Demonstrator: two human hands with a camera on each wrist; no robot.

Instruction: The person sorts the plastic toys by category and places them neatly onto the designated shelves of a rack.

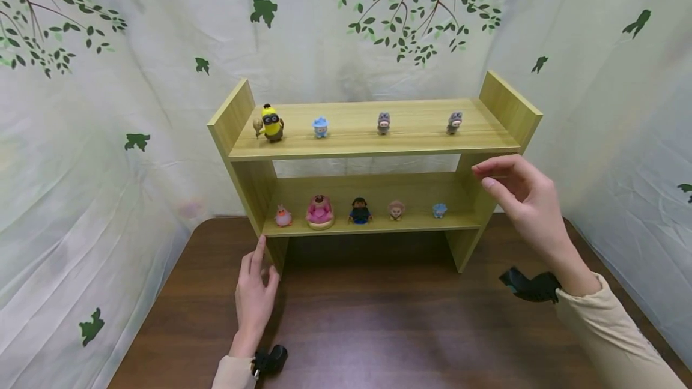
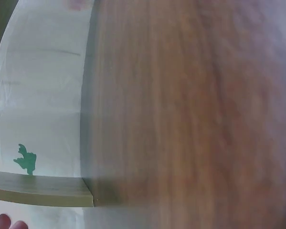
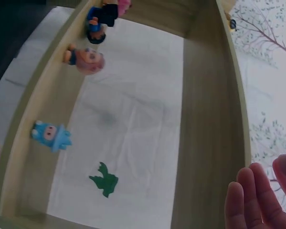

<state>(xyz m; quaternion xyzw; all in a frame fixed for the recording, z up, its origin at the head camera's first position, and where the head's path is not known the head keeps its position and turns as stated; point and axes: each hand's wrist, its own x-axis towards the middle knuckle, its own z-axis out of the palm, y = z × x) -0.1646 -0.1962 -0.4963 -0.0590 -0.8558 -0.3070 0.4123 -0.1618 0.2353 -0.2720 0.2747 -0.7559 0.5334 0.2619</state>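
Observation:
A two-tier wooden shelf [image 1: 357,230] stands on the table. My left hand [image 1: 255,296] is at its lower left side, the index finger reaching the panel's front edge; whether it presses there I cannot tell. My right hand [image 1: 527,203] hovers by the right side panel, fingers bent and thumb apart, with nothing visible between them. Nearest to it on the upper board is a grey figurine [image 1: 455,123], and on the lower board a blue-hatted figurine [image 1: 440,211]. In the right wrist view, the right fingers [image 3: 251,202] appear beside the shelf's edge.
The upper board also bears a yellow-capped minion figure [image 1: 272,125], a blue figurine [image 1: 321,127] and another grey one [image 1: 384,123]. Below sit a pink duck-like figure [image 1: 283,216], a pink bear [image 1: 320,212], a dark-haired figure [image 1: 359,211] and a pink-hooded one [image 1: 396,210].

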